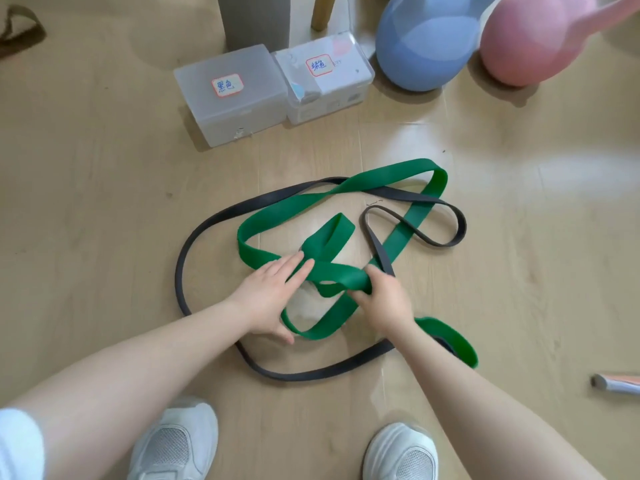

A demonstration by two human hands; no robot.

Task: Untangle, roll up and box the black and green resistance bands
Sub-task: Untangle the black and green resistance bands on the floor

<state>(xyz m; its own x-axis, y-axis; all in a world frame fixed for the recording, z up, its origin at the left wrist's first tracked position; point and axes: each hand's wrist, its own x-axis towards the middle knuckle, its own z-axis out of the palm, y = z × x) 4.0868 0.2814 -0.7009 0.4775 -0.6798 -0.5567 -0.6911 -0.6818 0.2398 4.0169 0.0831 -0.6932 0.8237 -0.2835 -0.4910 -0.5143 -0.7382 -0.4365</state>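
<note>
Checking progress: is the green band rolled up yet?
No. The green band lies spread in loose loops, crossing the black band.

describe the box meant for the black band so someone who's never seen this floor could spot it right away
Start at the blue kettlebell at the top of the wooden floor; two translucent plastic boxes sit side by side to its left. The black band's box is the left one, farther from the kettlebell. It is frosted and cloudier than the clearer box beside it, and its red-edged label is handwritten in black ink, not blue.
</note>
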